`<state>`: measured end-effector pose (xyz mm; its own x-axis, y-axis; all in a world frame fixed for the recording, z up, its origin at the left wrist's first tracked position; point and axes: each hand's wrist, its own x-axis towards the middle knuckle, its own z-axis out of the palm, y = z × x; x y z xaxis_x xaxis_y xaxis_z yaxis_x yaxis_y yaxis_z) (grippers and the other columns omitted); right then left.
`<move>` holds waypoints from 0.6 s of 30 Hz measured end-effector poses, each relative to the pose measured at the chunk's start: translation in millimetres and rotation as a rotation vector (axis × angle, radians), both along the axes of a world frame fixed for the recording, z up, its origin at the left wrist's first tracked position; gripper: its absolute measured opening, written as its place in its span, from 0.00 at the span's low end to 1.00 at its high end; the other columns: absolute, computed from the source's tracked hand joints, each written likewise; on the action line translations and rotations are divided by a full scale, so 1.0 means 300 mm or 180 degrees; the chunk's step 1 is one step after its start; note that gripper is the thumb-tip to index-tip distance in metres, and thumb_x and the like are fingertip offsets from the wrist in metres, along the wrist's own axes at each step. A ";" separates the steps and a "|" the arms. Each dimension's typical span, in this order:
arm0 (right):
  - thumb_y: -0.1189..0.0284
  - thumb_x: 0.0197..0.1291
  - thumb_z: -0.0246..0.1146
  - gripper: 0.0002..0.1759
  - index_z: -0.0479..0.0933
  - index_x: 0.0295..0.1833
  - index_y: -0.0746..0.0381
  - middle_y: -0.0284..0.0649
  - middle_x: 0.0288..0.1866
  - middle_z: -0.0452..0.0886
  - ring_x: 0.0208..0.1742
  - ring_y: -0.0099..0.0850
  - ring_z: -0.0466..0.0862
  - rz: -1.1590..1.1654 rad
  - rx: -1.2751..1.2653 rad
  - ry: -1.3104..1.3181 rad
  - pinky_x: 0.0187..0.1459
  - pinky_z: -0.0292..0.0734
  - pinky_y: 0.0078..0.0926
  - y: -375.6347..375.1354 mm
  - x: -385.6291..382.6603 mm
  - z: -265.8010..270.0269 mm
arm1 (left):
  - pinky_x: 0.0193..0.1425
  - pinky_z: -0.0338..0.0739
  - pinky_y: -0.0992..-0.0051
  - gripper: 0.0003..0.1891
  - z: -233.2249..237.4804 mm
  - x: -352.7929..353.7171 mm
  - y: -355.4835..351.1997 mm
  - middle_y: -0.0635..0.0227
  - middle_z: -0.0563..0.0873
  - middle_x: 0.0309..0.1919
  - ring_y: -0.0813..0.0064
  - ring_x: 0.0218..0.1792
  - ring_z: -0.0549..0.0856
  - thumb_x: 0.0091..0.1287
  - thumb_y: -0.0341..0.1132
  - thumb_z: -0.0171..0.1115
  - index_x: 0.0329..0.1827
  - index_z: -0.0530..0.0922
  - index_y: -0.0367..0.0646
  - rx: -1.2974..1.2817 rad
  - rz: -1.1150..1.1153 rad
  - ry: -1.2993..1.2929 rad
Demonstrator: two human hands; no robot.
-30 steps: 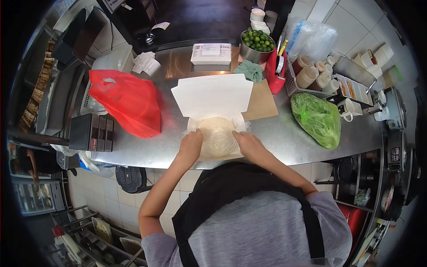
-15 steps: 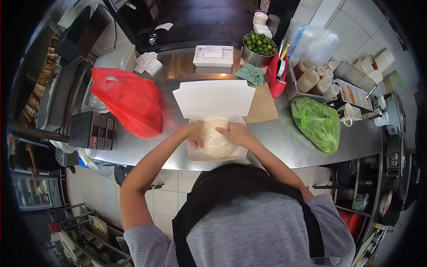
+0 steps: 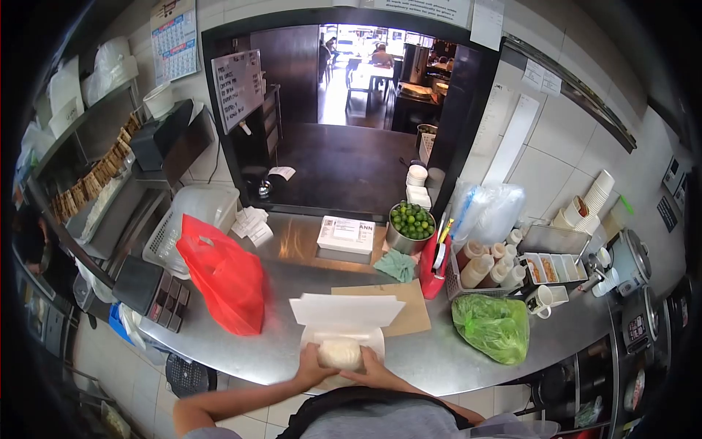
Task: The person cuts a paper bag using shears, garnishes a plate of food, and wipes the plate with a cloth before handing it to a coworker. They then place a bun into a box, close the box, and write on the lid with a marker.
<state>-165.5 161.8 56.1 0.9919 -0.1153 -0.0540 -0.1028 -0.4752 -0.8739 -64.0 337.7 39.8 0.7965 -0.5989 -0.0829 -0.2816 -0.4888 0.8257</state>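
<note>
A pale, rounded bundle in clear plastic wrap (image 3: 340, 353), possibly rice, sits in an open white takeaway box (image 3: 347, 310) near the counter's front edge. The box's lid stands up behind it. My left hand (image 3: 313, 366) is closed around the bundle's left side. On the opposite side my right hand (image 3: 373, 369) curls round it, thumb on top. Some fingertips of both hands are hidden under and behind the bundle. A sheet of brown paper (image 3: 406, 311) lies behind and right of the box.
On the steel counter (image 3: 241, 358) stand a red plastic bag (image 3: 223, 282) at left and a bag of green leaves (image 3: 491, 329) at right. Farther back are a closed white box (image 3: 345, 235), a green cloth (image 3: 395, 265), a pot of limes (image 3: 411, 223) and sauce bottles (image 3: 479, 271).
The camera view has tilted upward, bringing the serving window into sight. Both hands remain on the wrapped bundle, and it looks more compact, with the box lid leaning differently.
</note>
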 end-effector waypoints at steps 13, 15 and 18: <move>0.70 0.45 0.72 0.39 0.52 0.56 0.65 0.48 0.54 0.65 0.56 0.32 0.68 -0.0549 0.1423 -0.0607 0.57 0.67 0.32 -0.026 0.019 -0.152 | 0.57 0.67 0.66 0.50 -0.001 -0.040 -0.065 0.52 0.67 0.51 0.57 0.52 0.71 0.39 0.41 0.77 0.62 0.52 0.38 -0.0820 0.0410 -0.0613; 0.72 0.48 0.70 0.38 0.51 0.57 0.63 0.50 0.55 0.65 0.55 0.35 0.71 -0.0820 0.1950 -0.0513 0.53 0.71 0.31 -0.018 0.041 -0.107 | 0.58 0.68 0.68 0.53 0.022 -0.011 -0.078 0.51 0.65 0.53 0.62 0.55 0.70 0.41 0.38 0.76 0.63 0.44 0.40 -0.1455 0.0068 0.0573; 0.69 0.51 0.67 0.37 0.50 0.59 0.64 0.50 0.54 0.65 0.54 0.34 0.71 -0.1123 0.1331 0.0160 0.51 0.72 0.29 -0.054 0.095 -0.166 | 0.58 0.68 0.68 0.52 -0.023 0.036 -0.094 0.51 0.64 0.53 0.61 0.55 0.70 0.41 0.37 0.76 0.63 0.45 0.40 -0.0802 0.0252 0.1355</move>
<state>-136.9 145.5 6.2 0.8919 -0.3990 -0.2128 -0.2394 -0.0174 -0.9708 -53.1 309.5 32.9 0.7672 -0.5813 -0.2710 0.1360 -0.2655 0.9545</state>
